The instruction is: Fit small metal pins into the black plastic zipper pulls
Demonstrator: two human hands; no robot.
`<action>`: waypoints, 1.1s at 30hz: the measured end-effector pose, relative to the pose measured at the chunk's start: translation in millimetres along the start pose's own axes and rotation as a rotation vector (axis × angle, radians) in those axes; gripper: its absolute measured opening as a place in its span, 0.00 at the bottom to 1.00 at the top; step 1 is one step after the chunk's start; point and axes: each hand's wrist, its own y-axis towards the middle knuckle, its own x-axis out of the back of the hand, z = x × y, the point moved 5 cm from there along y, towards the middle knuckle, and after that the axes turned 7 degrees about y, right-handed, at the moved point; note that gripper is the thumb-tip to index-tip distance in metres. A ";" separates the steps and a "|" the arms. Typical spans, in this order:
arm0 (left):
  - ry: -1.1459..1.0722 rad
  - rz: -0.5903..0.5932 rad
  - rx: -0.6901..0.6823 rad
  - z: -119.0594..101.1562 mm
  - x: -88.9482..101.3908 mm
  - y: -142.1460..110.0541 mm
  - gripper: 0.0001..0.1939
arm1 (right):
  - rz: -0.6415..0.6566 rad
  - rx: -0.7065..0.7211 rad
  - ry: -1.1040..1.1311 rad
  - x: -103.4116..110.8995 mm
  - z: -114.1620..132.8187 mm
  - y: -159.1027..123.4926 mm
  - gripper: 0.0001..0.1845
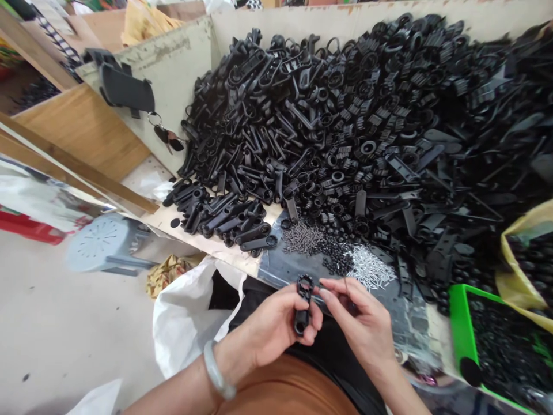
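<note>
- Black plastic part (303,305): in your left hand (276,323), above your lap, just off the near edge of the bench (216,246).
- Left hand grasps it: thumb over its middle, fingers curled round from below and showing on its right side.
- Long axis runs roughly away from your body. Ring end points toward the bench, narrower butt end toward you.
- Right hand (367,323) is to the right of the part, coming at it crosswise, not along its length.
- Right thumb and index tips are drawn close together just beside the ring end. Contact with the part: can't tell. Small piece between those tips: can't tell either.
- Left hand is the nearer one, wrapped on the body of the part; right is nearest the ring end only.
- Beyond both hands, on the dark mat (274,268): silver pins (371,268) ahead of your right hand, small black pieces (338,256) left of them, brown-grey pieces (302,237) further left.
- Row of black levers (228,222) is ahead and left of your left hand; large heap of black parts (337,132) sits behind it all.
- Green bin (458,323): off to the right of your right hand, apart from it.
</note>
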 end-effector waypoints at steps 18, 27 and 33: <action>0.473 -0.122 -0.110 -14.0 -0.5 -9.9 0.12 | 0.293 0.132 -0.159 -17.0 14.6 0.2 0.10; 0.509 -0.129 -0.118 -11.7 6.2 -3.5 0.14 | 0.229 0.152 -0.268 -20.6 16.4 -5.5 0.08; 0.530 -0.133 -0.167 -13.4 17.6 2.7 0.04 | 0.317 0.189 -0.311 -24.4 19.1 -5.1 0.14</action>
